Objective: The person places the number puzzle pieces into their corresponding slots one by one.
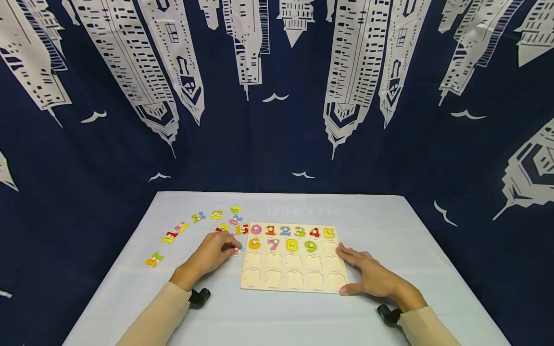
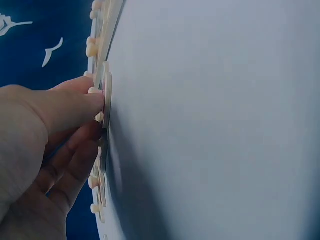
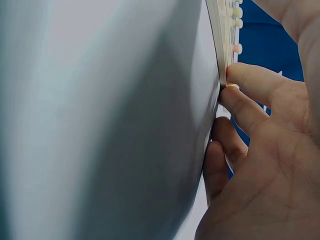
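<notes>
My left hand [image 1: 213,252] pinches a number puzzle piece [image 2: 107,95] by its small knob, just left of the board; the piece stands low over the white table, and its number is hidden. A wooden number board [image 1: 283,287] lies flat in the middle. Numbers 0 to 5 fill its top row, and 6 to 9 sit in the row beneath. Bare recesses show at that row's right end and in the two lower rows. My right hand [image 1: 374,276] rests against the board's right edge, fingers extended at the side and thumb near the lower corner.
Left of the board several loose number pieces lie scattered, among them a 12 [image 1: 198,217], an 11 [image 1: 169,237] and a 15 [image 1: 242,229]. A white cloth covers the table [image 1: 277,317]. Behind it hangs a dark blue curtain [image 1: 277,144] with white buildings.
</notes>
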`<state>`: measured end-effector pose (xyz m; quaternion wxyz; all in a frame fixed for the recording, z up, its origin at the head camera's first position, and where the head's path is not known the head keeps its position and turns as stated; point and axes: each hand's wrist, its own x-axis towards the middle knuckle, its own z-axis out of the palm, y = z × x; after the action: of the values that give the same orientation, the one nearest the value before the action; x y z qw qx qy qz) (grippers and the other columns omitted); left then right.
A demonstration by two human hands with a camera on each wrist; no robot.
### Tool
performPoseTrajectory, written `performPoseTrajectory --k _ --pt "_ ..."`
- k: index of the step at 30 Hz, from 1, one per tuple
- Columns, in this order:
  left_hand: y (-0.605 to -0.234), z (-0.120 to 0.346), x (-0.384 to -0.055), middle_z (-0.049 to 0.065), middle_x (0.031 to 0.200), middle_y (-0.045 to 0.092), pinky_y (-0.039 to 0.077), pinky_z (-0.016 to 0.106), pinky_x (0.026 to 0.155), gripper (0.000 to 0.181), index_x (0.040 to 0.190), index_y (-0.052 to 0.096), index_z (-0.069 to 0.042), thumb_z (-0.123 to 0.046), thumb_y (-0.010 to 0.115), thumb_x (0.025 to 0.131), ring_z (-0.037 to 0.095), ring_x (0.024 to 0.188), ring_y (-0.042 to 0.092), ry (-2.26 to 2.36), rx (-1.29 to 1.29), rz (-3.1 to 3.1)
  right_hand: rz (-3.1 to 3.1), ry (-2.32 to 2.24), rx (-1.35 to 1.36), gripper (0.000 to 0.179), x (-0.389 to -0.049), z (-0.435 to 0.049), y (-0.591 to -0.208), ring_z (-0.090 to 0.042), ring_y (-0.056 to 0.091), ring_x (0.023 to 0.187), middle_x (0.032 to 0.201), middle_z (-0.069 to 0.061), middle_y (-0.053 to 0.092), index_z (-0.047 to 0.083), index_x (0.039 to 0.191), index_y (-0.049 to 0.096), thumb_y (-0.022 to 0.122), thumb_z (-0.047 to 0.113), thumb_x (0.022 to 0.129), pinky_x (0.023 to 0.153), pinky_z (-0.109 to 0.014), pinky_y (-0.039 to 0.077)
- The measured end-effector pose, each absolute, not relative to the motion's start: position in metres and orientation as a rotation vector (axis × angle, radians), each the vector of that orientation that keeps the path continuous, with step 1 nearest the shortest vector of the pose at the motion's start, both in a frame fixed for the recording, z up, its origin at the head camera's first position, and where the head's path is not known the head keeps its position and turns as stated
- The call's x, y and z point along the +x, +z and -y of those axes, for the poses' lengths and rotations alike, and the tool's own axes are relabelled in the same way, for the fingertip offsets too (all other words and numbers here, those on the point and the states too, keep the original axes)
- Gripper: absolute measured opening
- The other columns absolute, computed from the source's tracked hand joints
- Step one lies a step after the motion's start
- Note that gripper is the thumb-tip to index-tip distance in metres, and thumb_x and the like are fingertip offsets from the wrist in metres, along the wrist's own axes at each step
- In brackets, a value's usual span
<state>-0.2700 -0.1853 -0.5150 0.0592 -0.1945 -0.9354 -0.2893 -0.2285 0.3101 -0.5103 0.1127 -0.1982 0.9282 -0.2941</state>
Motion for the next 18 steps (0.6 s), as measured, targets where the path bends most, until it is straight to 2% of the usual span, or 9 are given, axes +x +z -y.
performPoseTrajectory --k 8,13,18 --pt "-0.518 0.187 -0.264 -0.008 0.092 0.074 0.055 0.024 0.080 0.012 0.105 0.091 -0.016 -0.005 0.092 0.099 0.006 0.085 0.060 -0.916 -0.522 2.818 -2.742 -0.839 -0.611 0.123 -0.229 -0.313 -0.510 -0.056 0.038 0.166 0.191 -0.019 0.034 0.008 0.178 0.045 0.103 0.057 0.081 0.132 -0.085 0.031" --pt "-0.516 0.189 -0.259 -0.008 0.087 0.070 0.052 0.022 0.075 0.011 0.097 0.085 -0.015 -0.010 0.095 0.098 0.006 0.081 0.058 -0.888 -0.455 2.821 -2.746 -0.825 -0.631 0.123 -0.231 -0.312 -0.511 -0.057 0.039 0.165 0.190 -0.020 0.033 0.008 0.179 0.045 0.103 0.057 0.081 0.131 -0.084 0.032" --pt "-0.516 0.192 -0.257 -0.006 0.085 0.066 0.049 0.023 0.074 0.021 0.090 0.078 -0.018 -0.019 0.096 0.099 0.008 0.079 0.057 -0.858 -0.376 2.861 -2.743 -0.828 -0.619 0.123 -0.230 -0.311 -0.511 -0.057 0.040 0.165 0.190 -0.020 0.033 0.008 0.178 0.045 0.104 0.056 0.081 0.131 -0.085 0.032"
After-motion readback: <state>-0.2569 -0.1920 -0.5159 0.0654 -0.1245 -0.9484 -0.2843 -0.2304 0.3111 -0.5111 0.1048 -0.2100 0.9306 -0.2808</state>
